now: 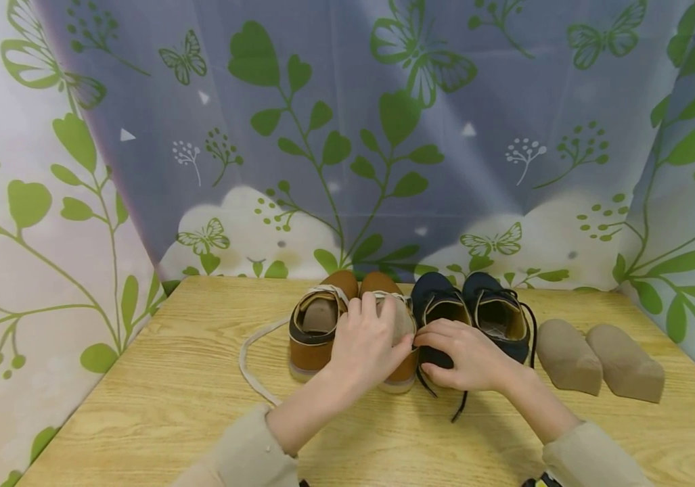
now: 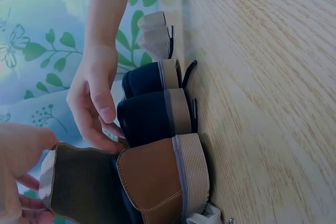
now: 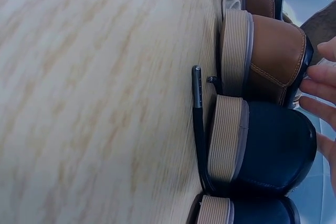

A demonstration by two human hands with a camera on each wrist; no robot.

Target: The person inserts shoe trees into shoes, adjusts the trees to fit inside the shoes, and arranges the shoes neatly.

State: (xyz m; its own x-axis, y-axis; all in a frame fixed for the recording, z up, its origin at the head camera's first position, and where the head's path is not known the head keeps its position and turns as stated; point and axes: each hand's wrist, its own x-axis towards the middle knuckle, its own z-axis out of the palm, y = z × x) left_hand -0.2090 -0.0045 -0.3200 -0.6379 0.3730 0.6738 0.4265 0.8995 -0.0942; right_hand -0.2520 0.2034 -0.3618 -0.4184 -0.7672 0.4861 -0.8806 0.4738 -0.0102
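Observation:
My left hand (image 1: 362,338) grips a grey-brown molded shoe insert (image 2: 81,182) by its end. The insert tilts out of the opening of the right-hand brown shoe (image 2: 152,174), its lower part hidden inside. My right hand (image 1: 465,352) reaches over the near navy shoe (image 3: 273,148), fingertips right at the brown shoe's collar, thumb apart from the fingers. Beside it stands the other brown shoe (image 1: 309,352), a grey-brown shape showing in its opening and a pale lace (image 1: 248,352) trailing left.
The farther navy shoe (image 1: 496,308) stands to the right, black laces hanging. Two more molded inserts (image 1: 569,358) lie beyond it on the wooden table (image 1: 170,379). A leaf-and-butterfly patterned cloth (image 1: 323,203) rises behind the table.

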